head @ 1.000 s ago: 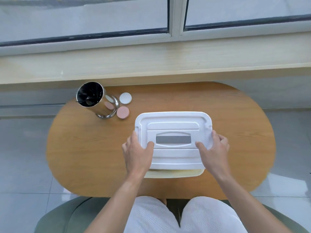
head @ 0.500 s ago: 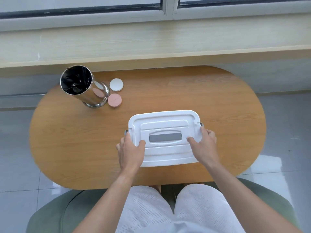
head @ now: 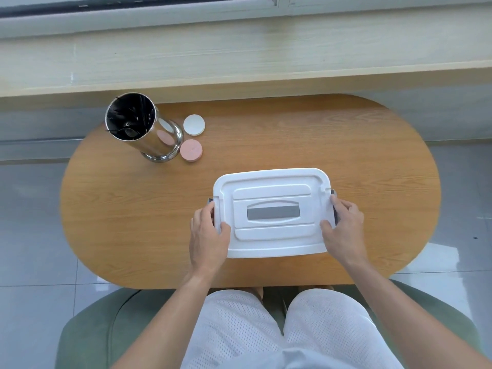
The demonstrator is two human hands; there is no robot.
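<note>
A white plastic box with a white lid (head: 271, 187) and a grey handle strip (head: 273, 212) sits on the oval wooden table (head: 372, 161), near its front edge. My left hand (head: 209, 235) grips the box's left side, thumb on the lid and fingers curled over the grey side clasp. On the opposite side, my right hand (head: 343, 230) holds the box the same way, thumb on top and fingers over the right grey clasp. The box's body is hidden under the lid.
A shiny steel canister (head: 143, 129) holding dark utensils stands at the table's back left. Beside it lie a white round disc (head: 194, 124) and a pink round disc (head: 191, 150). A pale wooden sill runs behind the table; a green chair is under me.
The lid, raised a second ago with a cream box edge showing below it, now sits flat on the box. Both hands slid outward from the lid's top to the side clasps.
</note>
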